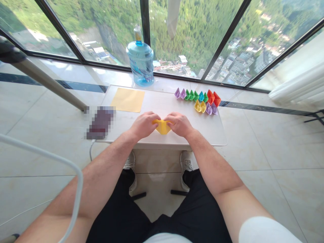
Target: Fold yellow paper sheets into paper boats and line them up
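Between my hands, over the near middle of the white table point(162, 101), is a partly folded piece of yellow paper point(163, 127). My left hand point(145, 124) pinches its left end, and my right hand point(178, 124) pinches its right end. The fingertips of both hands partly cover the paper. A flat pale-yellow sheet of paper point(128, 100) lies at the table's back left. Toward the back right stand several small folded paper boats point(191, 95) in purple, green, blue and red, with yellow boats point(200, 107) and more purple ones in front.
A large blue water jug point(140, 62) stands behind the table by the window. A blurred-out dark object point(100, 122) with a cable lies at the left edge. A grey pole point(55, 81) slants in from the left, and a white tube point(76, 179) curves near my left arm.
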Motion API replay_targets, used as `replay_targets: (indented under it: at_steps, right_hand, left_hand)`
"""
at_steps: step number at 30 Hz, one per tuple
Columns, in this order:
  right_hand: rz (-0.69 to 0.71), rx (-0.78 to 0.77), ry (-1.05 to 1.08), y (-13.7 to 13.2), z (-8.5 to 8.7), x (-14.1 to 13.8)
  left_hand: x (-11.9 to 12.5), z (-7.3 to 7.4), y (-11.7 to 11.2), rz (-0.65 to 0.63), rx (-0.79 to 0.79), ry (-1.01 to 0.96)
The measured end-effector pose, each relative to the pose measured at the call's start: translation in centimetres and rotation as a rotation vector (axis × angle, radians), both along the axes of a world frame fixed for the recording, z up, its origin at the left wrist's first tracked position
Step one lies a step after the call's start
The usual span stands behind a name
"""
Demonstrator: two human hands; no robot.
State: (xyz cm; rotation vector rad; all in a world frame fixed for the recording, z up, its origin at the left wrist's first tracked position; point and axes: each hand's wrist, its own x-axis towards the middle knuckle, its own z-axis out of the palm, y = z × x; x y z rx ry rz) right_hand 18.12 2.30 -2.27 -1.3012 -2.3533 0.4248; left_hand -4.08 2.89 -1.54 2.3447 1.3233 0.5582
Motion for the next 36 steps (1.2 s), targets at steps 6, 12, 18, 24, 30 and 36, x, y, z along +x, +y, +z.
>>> replay_targets:
  at_steps: [6,12,18,24,30,36]
  right_hand:
    - [-0.071,-0.081,-0.014,0.1,-0.1,-0.5]
    - [-0.054,-0.174,-0.105,0.2,0.4,-0.8]
    - [-0.019,-0.164,-0.073,0.3,0.1,-0.9]
    - [-0.012,-0.207,-0.054,0.3,0.0,-0.7]
    - [-0.066,-0.277,-0.152,0.2,1.0,-0.7]
    - [-0.135,-0.328,-0.151,0.0,1.2,-0.9]
  left_hand:
    - [0.1,-0.6,0.1,0.000,-0.035,0.045]
    - [0.1,-1.0,0.4,-0.096,-0.052,0.198]
    - [0.6,-0.4,0.2,-0.090,-0.067,0.257]
    - [0.5,-0.7,0.4,-0.080,-0.130,0.234]
    - [1.0,-0.9,0.1,-0.071,-0.093,0.221]
    - [2.2,-1.1,-0.3,-0.037,-0.076,0.171]
